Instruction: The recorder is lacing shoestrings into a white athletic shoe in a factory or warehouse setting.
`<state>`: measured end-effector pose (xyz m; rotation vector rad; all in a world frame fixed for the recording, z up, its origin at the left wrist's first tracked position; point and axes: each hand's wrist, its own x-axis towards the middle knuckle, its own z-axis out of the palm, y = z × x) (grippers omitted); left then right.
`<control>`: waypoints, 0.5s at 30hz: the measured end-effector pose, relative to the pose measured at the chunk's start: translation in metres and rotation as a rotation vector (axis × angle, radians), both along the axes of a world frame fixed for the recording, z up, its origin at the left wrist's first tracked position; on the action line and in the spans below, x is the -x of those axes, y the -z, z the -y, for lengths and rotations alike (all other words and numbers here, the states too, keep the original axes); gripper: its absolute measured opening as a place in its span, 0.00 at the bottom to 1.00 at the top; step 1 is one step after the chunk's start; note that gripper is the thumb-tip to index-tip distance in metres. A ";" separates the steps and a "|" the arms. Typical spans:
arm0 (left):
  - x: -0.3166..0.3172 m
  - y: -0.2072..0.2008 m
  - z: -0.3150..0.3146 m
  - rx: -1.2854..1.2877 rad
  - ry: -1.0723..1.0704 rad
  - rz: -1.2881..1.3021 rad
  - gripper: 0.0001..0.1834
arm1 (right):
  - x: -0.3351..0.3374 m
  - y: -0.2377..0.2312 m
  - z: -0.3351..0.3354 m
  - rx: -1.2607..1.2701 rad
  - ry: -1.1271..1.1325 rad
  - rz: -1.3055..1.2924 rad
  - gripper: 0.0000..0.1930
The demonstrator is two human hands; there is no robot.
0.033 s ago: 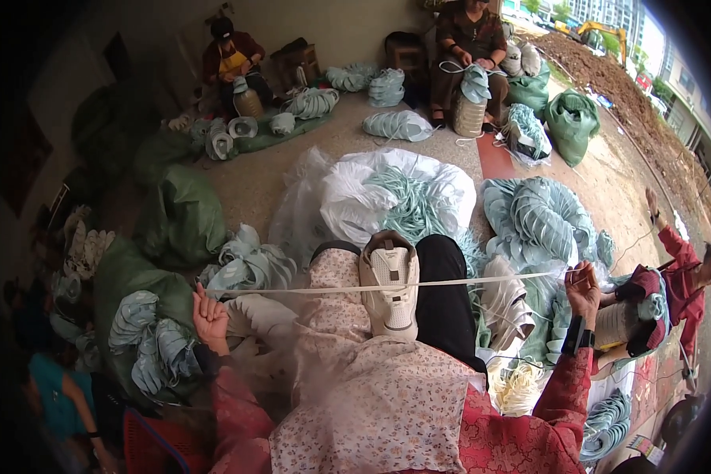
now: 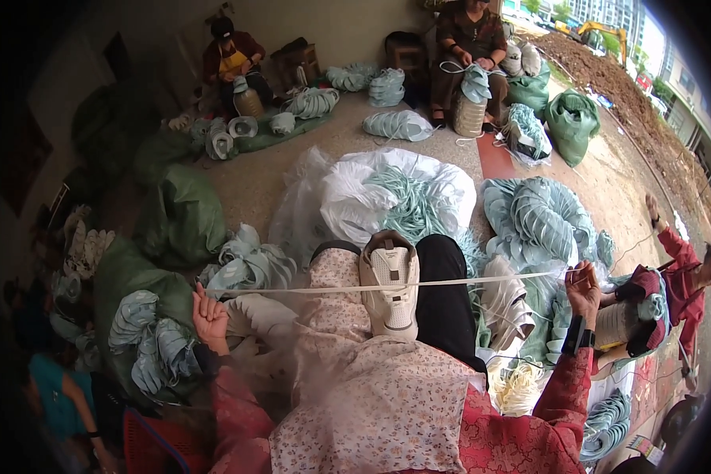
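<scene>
A cream shoe upper (image 2: 387, 304) with a brown collar sits upright between my knees, collar end away from me. Across it runs a white shoelace (image 2: 324, 290), pulled taut from side to side and passing over the upper's front part. My left hand (image 2: 210, 316) pinches one end of the lace, out to the left beside a green sack. Far to the right, my right hand (image 2: 583, 292) is closed on the other end, raised to about the same height. A floral apron (image 2: 379, 395) covers my lap.
Ahead lies a white plastic bag (image 2: 347, 186) of pale green laces (image 2: 411, 205). Stacked light-blue shoe uppers (image 2: 549, 217) lie right of it; green sacks (image 2: 178, 213) stand left. Two seated people work at the back, another person (image 2: 679, 272) at right. Cream laces (image 2: 517, 385) lie near my right forearm.
My hands, the lace and the shoe upper hold their places. The raised hand of the person at the far right is slightly lower.
</scene>
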<state>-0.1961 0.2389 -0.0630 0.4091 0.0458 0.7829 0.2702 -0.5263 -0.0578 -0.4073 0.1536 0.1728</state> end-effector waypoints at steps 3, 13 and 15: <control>0.000 -0.001 0.000 0.011 -0.014 0.001 0.18 | -0.002 -0.001 0.002 0.019 0.008 -0.006 0.06; -0.011 -0.030 0.015 -0.239 0.075 -0.774 0.17 | 0.007 -0.041 -0.011 -0.060 -0.064 0.088 0.08; -0.029 -0.051 0.034 -0.389 0.016 -1.417 0.16 | 0.026 -0.090 -0.038 -0.012 -0.206 0.398 0.09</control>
